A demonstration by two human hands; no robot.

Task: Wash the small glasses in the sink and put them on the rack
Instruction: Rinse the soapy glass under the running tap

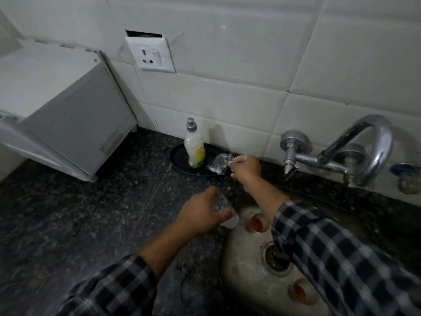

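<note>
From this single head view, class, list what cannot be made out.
Drying rack: nowhere in the head view.
Crinkled clear packet: blurred; whether the right hand grips it is unclear.
Round steel drain: half hidden by the checked sleeve.
Small clear glass in the left hand: mostly covered by fingers, blurred.
Bluish tap knob: cut off by the right edge.

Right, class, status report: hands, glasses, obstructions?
Left hand grips small glass at sink edge. Right hand at packet on tray, grip unclear. Two stained glasses in sink. Nothing blocking.
</note>
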